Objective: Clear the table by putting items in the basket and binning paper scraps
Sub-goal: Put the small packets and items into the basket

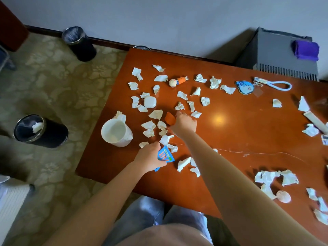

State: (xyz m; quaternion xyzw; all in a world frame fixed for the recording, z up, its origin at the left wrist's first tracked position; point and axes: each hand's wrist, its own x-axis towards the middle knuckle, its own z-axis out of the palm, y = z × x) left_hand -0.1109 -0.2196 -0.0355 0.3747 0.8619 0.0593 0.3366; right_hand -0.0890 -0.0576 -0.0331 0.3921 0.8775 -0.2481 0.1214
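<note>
Several white paper scraps (154,114) lie scattered over the brown table (239,125). My left hand (150,158) holds a small blue packet (165,155) near the table's front left. My right hand (184,123) is closed around a small orange-brown object (169,118) in the middle of the scraps. A white case (150,102), a small doll (178,81), a blue keychain with a lanyard (245,86) and a round shell (283,196) also lie on the table. A white cup (116,133) stands at the left edge. No basket is in view.
Two black bins stand on the carpet to the left, the near bin (40,131) with paper inside, the far bin (79,43) by the wall. A grey box (282,55) with a purple cloth (305,50) sits at the back right. More scraps (276,178) lie at the right.
</note>
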